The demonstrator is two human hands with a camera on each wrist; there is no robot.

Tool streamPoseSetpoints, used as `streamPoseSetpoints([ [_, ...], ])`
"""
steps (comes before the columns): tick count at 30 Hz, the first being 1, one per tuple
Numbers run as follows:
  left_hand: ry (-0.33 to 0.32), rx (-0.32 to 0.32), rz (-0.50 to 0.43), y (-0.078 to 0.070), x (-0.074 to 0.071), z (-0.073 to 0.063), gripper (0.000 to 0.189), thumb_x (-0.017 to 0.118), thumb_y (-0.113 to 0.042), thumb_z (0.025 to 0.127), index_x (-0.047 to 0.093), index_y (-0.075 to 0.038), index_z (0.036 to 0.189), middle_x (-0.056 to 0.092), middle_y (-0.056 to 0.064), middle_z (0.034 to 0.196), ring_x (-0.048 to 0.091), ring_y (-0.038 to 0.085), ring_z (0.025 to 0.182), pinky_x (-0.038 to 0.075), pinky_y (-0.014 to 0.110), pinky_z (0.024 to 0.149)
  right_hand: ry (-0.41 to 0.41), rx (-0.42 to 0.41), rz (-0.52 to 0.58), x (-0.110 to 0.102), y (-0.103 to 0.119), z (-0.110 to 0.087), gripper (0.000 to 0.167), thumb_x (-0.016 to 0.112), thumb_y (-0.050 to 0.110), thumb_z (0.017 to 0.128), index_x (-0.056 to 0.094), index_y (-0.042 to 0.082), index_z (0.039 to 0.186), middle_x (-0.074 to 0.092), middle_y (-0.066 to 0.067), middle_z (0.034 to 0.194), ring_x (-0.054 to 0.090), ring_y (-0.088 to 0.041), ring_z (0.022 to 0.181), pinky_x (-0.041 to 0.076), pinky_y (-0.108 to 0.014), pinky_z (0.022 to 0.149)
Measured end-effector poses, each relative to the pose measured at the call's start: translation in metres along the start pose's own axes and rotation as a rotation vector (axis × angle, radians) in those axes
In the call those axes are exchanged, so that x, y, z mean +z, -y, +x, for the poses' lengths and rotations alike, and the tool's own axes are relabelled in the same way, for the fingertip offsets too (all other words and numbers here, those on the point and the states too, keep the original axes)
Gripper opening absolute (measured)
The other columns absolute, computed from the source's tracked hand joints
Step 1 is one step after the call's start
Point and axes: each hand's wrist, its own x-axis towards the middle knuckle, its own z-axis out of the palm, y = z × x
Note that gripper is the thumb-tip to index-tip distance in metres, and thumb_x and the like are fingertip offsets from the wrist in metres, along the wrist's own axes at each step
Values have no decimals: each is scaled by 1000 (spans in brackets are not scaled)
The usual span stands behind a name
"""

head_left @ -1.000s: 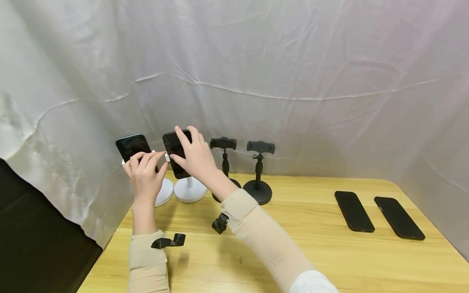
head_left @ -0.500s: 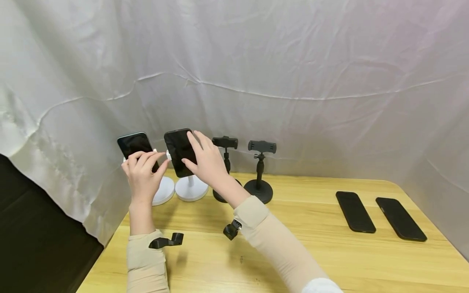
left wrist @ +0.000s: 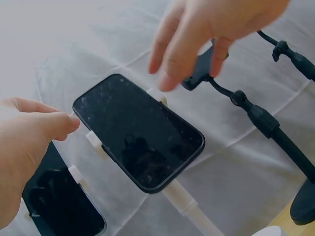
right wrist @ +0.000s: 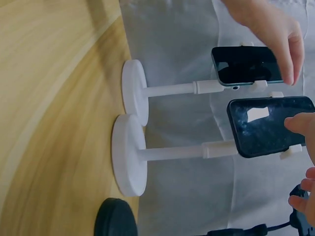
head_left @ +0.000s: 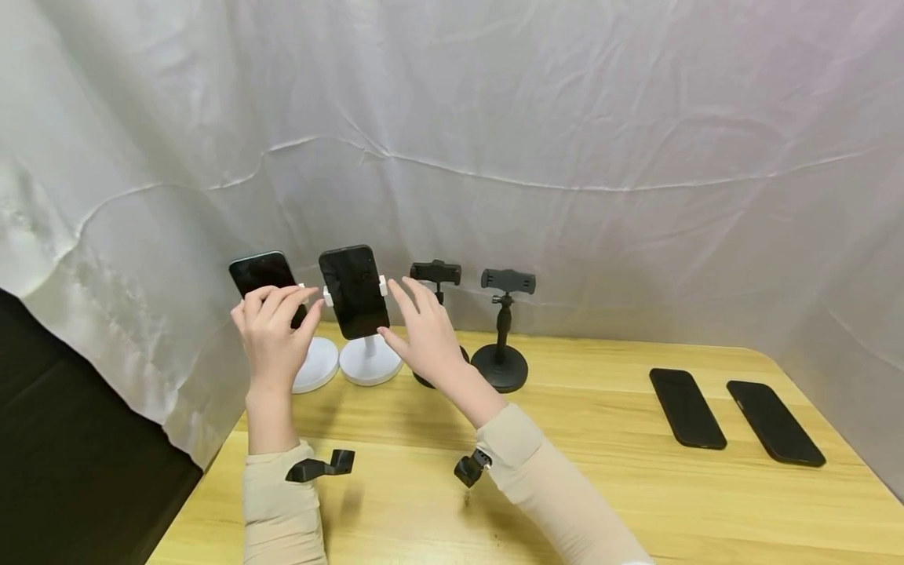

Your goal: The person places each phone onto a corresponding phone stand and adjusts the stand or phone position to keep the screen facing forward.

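Observation:
A black smartphone (head_left: 353,292) sits upright and slightly tilted in a white phone stand (head_left: 370,362), its clamp pads (head_left: 384,286) at both long edges. Beside the phone's right edge is my right hand (head_left: 427,337), fingers spread and gripping nothing; in the right wrist view its thumb overlaps the screen. My left hand (head_left: 274,337) hovers by the left clamp pad, fingers loosely bent and holding nothing. Behind that hand, a second smartphone (head_left: 260,271) rests in another white stand (head_left: 319,366), partly covered. The left wrist view shows the clamped phone (left wrist: 140,132) between both hands.
Two black phone stands, one (head_left: 438,272) partly behind my right hand and one (head_left: 501,369) farther right, have no phones in them. Two dark phones (head_left: 687,408) lie flat on the right of the wooden table (head_left: 579,471). A grey curtain (head_left: 565,118) hangs behind.
My right hand has let go of the phone and drawn back to the right, uncovering the right clamp pad. The left hand has shifted slightly left; the phone stays in its stand.

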Motion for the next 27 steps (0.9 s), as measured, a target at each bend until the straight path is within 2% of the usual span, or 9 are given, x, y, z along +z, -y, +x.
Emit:
streamPoseSetpoints([
  [13, 33, 22, -5, -21, -5, 12, 15, 75, -13, 83, 76, -5, 97, 72, 14, 91, 54, 36, 93, 30, 57, 84, 7, 13, -10, -13, -29, -39, 68, 72, 34, 88, 43, 14, 147, 42, -15, 148, 41, -33, 137, 44, -53, 103],
  [20, 40, 56, -8, -33, -7, 16, 17, 78, -11, 80, 77, -7, 97, 73, 12, 91, 55, 35, 92, 32, 55, 82, 4, -27, -42, -25, -41, -60, 66, 73, 34, 86, 48, 13, 143, 44, -17, 146, 42, -33, 137, 42, -50, 106],
  [27, 81, 87, -5, -43, -5, 18, 17, 78, -13, 81, 77, -8, 98, 73, 10, 93, 56, 34, 94, 33, 53, 83, 22, -61, -87, -33, -47, -76, 64, 75, 35, 85, 52, 14, 140, 47, -15, 145, 42, -34, 137, 40, -51, 108],
])
